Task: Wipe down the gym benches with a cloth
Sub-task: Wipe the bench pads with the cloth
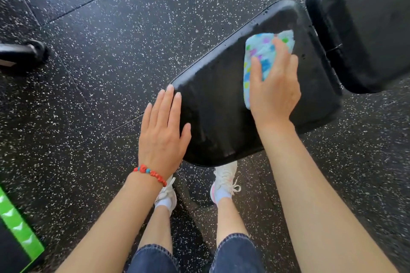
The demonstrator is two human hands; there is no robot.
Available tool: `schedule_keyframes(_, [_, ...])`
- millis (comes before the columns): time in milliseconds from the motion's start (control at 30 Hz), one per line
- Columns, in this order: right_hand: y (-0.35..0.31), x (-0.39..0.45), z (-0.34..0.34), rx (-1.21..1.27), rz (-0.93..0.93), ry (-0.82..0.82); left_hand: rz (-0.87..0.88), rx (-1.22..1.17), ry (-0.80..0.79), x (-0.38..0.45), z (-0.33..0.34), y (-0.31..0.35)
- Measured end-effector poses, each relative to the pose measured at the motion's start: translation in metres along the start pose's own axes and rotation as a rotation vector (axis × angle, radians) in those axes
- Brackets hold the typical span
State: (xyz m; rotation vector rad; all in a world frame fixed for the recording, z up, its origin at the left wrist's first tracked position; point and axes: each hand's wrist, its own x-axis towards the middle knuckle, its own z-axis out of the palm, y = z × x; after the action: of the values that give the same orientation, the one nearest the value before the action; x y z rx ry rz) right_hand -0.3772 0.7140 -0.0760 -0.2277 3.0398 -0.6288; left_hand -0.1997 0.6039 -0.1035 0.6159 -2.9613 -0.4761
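Observation:
A black padded bench seat (pixel 217 99) fills the middle of the head view, with the black back pad (pixel 363 20) behind it at the upper right. My right hand (pixel 275 86) lies flat on a folded light-blue cloth with coloured patches (pixel 261 51), pressing it onto the far right part of the seat. My left hand (pixel 164 131), with a red bead bracelet at the wrist, rests flat with fingers together on the seat's near left edge and holds nothing.
Black rubber floor with white speckles (pixel 93 29) surrounds the bench. A black equipment foot (pixel 28 53) sits at the left edge. A green-and-black object (pixel 17 224) lies at the lower left. My white shoes (pixel 224 182) stand under the seat's near end.

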Motion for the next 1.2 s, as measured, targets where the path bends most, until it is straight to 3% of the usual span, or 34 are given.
schedule_keyframes(167, [-0.017,-0.031,0.015,-0.070,-0.545,-0.020,-0.026,0.021,0.024,0.000,0.003,0.004])
schedule_keyframes(233, [-0.011,-0.018,0.018,-0.082,-0.625,-0.026,-0.020,0.033,0.034,0.001,0.003,0.008])
schedule_keyframes(333, [0.006,0.022,0.008,-0.155,-0.478,0.065,0.010,0.028,0.043,0.005,0.002,0.018])
schedule_keyframes(433, [0.015,0.061,-0.007,-0.083,-0.136,-0.009,0.034,0.030,0.044,0.014,0.006,0.027])
schedule_keyframes(467, [0.015,0.062,-0.006,-0.068,-0.108,-0.013,0.039,0.035,0.042,0.017,0.008,0.030])
schedule_keyframes(567, [0.008,0.029,-0.001,-0.085,-0.313,0.031,0.041,0.068,0.045,0.025,0.015,0.036])
schedule_keyframes(667, [0.010,-0.004,0.003,-0.082,-0.565,-0.075,0.041,0.090,0.068,0.025,0.020,0.036])
schedule_keyframes(733, [0.023,0.007,-0.001,-0.134,-0.633,-0.065,0.044,0.096,0.074,0.024,0.021,0.036])
schedule_keyframes(800, [0.043,0.026,-0.011,-0.204,-0.525,0.017,0.045,0.102,0.078,0.023,0.021,0.036])
schedule_keyframes(933, [0.063,0.044,-0.028,-0.103,-0.080,-0.013,0.050,0.107,0.101,0.023,0.023,0.036])
schedule_keyframes(1000, [0.056,0.028,-0.025,-0.076,-0.122,0.012,0.049,0.110,0.108,0.023,0.023,0.036])
schedule_keyframes(1200, [0.048,-0.042,-0.014,-0.121,-0.491,-0.043,0.061,0.103,0.115,0.023,0.024,0.035])
